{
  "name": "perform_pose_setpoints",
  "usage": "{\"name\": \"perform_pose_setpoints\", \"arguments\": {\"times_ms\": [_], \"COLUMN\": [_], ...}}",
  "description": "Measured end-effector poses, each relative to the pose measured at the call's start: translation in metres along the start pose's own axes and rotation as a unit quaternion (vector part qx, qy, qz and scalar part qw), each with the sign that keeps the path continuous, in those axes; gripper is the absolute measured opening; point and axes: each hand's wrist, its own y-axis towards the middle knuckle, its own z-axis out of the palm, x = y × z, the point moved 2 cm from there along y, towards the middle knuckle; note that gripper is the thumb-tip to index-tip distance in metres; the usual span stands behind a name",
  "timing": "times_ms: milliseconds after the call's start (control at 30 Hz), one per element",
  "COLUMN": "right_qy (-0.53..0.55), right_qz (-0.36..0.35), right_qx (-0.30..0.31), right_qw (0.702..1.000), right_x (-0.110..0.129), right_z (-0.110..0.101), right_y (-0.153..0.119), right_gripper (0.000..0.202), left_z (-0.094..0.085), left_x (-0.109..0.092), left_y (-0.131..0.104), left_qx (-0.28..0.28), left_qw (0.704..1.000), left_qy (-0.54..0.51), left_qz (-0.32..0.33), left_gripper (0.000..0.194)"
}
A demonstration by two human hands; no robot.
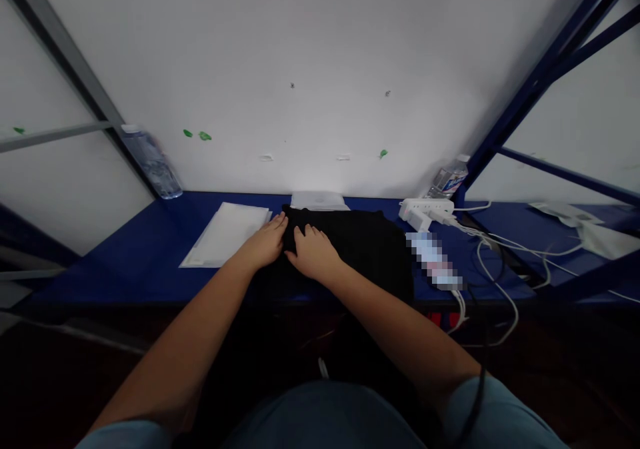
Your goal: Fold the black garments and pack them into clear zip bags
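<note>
A black cloth (370, 249) lies on the blue table (150, 262) and reaches its front edge. My left hand (269, 241) rests at the cloth's left edge, with its fingers stretched forward near the back left corner. Just to the right, my right hand (314, 252) lies flat on the cloth with its fingers apart. Both palms face down, and a small gap separates the two hands. Behind the cloth, partly covered by it, is a white item (320, 200).
White sheets in a clear sleeve (227, 236) lie at the left. Bottles stand at the back left (155, 162) and back right (450, 177). On the right are a white power strip (427, 206), a blurred phone-like object (434, 260) and loose cables (515, 302).
</note>
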Motion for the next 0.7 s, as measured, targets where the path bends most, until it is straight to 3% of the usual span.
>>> {"name": "perform_pose_setpoints", "arguments": {"times_ms": [100,267,500,600,700], "right_qy": [0.023,0.129,0.276,0.275,0.232], "right_qz": [0.010,0.042,0.119,0.159,0.189], "right_qx": [-0.005,-0.045,-0.188,-0.244,-0.260], "right_qw": [1.000,0.990,0.935,0.916,0.918], "right_x": [-0.003,-0.014,-0.053,-0.079,-0.100], "right_z": [-0.008,-0.019,-0.029,-0.033,-0.034], "right_y": [0.004,0.003,-0.023,-0.041,-0.060], "right_gripper": [0.039,0.032,0.039,0.051,0.061], "left_z": [-0.001,-0.008,-0.025,-0.032,-0.034], "left_x": [-0.002,-0.008,-0.023,-0.030,-0.038], "left_y": [0.000,-0.001,-0.005,-0.009,-0.012], "left_qx": [0.002,0.007,-0.036,-0.051,-0.027], "left_qw": [1.000,1.000,0.998,0.994,0.990], "left_qy": [-0.008,0.001,-0.044,-0.089,-0.112], "left_qz": [-0.002,-0.019,0.037,0.045,0.080], "left_gripper": [0.069,0.062,0.068,0.056,0.049]}}
